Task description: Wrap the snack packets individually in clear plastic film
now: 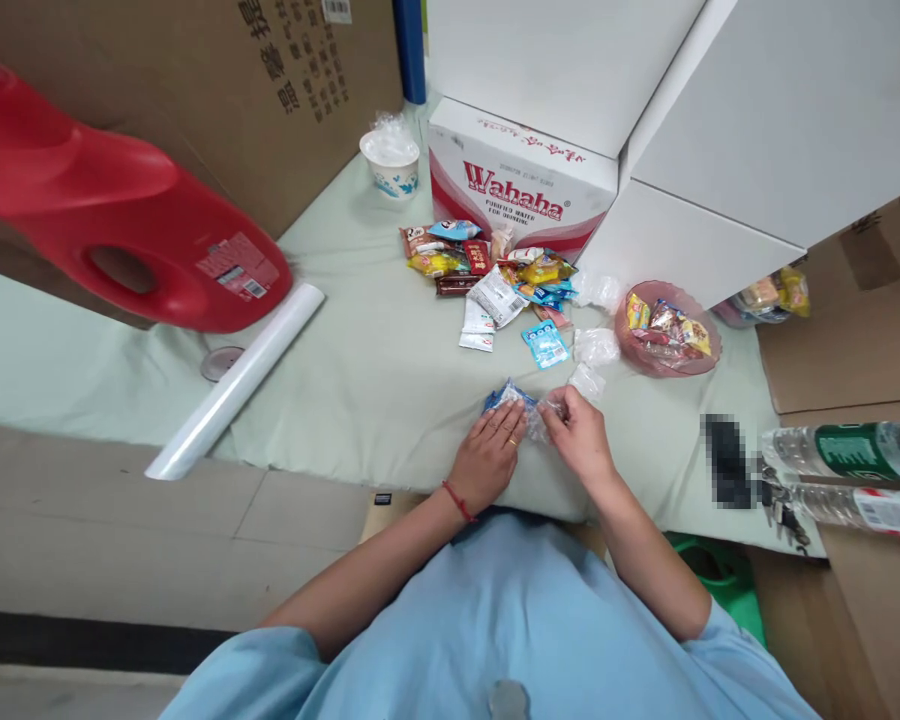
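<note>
My left hand [487,458], palm down with its fingers stretched out flat, rests on a small blue and white packet [511,392]. Its thumb is hidden. Thin clear plastic [546,420] lies around the packet's right side. My right hand [581,432] pinches the edge of this plastic between thumb and fingers, just right of the packet. Beyond the hands lie a light blue sachet [546,344] and a pile of wrapped snacks [495,290]. Crumpled clear plastic pieces [597,347] lie in a column next to a pink bowl [690,372] with several snacks in it.
A Wahaha carton [525,190] and a paper cup [391,180] stand at the back. On the left are a red detergent jug [157,200] and a roll of clear film [236,385]. Water bottles [855,450], keys [784,515] and a blurred dark object [729,462] lie right.
</note>
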Available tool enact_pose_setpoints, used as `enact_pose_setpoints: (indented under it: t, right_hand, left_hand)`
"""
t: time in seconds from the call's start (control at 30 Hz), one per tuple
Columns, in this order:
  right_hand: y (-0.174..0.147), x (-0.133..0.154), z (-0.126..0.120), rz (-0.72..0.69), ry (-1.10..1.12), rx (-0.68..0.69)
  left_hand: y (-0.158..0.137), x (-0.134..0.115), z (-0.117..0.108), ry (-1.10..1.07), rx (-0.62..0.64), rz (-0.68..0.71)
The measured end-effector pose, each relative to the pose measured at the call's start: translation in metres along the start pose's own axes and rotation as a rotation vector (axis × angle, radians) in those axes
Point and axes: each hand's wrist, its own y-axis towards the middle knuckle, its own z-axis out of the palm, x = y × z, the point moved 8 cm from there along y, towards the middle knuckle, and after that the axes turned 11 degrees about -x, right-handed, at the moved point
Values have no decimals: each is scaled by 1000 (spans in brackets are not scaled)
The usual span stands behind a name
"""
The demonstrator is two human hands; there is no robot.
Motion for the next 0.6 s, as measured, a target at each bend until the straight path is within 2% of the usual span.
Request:
enact_pose_setpoints:
  t: [0.13,0.27,0.43,0.53,0.6]
  right_hand:
    - [29,40,42,-146,-80,51]
    - [42,55,78,-174,-190,117]
    - [31,70,93,-177,-229,154]
    - [16,83,102,-225,-211,171]
    - [6,91,108,-264,-183,191]
  left_hand:
    - [-4,2,6,-22,10,-42]
    - [-7,17,1,-195,3,-139]
    - [-15,35,-32,-476,-178,-223]
    - [-27,40,-50,-507,-270,-288]
    - [-36,42,-57,-503,-286,-344]
